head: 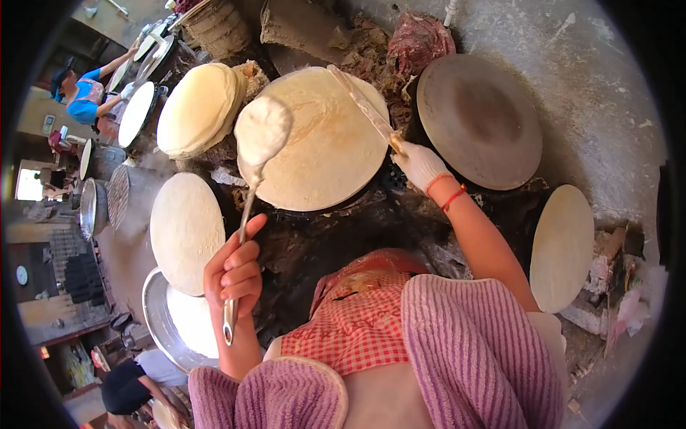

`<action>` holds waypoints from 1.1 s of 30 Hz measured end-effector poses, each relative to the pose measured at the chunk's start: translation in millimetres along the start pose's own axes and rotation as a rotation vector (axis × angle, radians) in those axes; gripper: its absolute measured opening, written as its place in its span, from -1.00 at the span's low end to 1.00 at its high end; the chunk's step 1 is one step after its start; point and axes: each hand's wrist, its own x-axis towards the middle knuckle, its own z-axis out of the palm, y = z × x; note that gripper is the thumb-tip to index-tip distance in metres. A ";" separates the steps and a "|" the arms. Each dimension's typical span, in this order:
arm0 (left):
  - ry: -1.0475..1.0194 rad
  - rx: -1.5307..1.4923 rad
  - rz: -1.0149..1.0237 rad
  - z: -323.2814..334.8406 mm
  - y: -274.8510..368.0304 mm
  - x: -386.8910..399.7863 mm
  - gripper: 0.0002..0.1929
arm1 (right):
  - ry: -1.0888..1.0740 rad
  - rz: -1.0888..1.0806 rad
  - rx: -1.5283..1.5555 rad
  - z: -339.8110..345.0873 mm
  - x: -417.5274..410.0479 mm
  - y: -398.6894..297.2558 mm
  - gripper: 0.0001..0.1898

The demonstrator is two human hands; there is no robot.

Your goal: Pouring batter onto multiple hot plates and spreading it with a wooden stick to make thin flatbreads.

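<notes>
My left hand (234,272), bare, grips the metal handle of a ladle (263,128) whose bowl is coated with pale batter. The bowl is above the left part of a large round flatbread (321,161) on a dark griddle. My right hand (420,163), in a white knitted glove, is shut around the end of a long, batter-smeared flat stick (367,110), which reaches over the flatbread's upper right part. A steel basin of white batter (187,327) stands at the lower left, partly hidden by my left forearm.
A stack of round flatbreads (195,110) lies at the upper left, near another pale round (187,233). A bare brown griddle (479,122) is at the right, with a pale round (563,249) below it. Two people work at left, one by more griddles, one bending at the lower left.
</notes>
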 end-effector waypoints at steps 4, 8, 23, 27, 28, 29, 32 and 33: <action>-0.016 -0.043 -0.098 11.0 -15.9 41.7 -0.50 | -0.046 -0.044 0.107 -0.7 -9.7 2.8 -0.64; 0.004 -0.009 -0.130 17.5 -8.6 54.7 -0.50 | -0.239 0.112 0.239 -12.9 -51.9 -7.2 -0.58; 0.218 0.244 -0.017 14.6 36.3 2.1 -0.56 | -0.128 0.498 1.590 45.7 -95.8 -41.2 -0.53; 0.247 0.213 -0.003 10.1 47.7 -10.7 -0.56 | -0.008 0.492 1.058 31.2 -89.3 -49.8 -0.60; 0.247 0.221 -0.011 8.0 51.2 -12.7 -0.56 | 0.028 0.535 0.836 23.4 -87.9 -59.2 -0.63; 0.248 0.229 -0.017 5.8 54.4 -14.7 -0.56 | 0.031 0.534 0.830 22.9 -84.7 -57.9 -0.63; 0.179 0.203 -0.047 -2.7 63.5 -14.7 -0.51 | 0.016 0.240 0.309 19.3 -74.8 -52.2 -0.60; 0.180 0.202 -0.049 -3.9 66.4 -13.9 -0.51 | -0.008 0.217 0.243 20.8 -70.9 -55.1 -0.59</action>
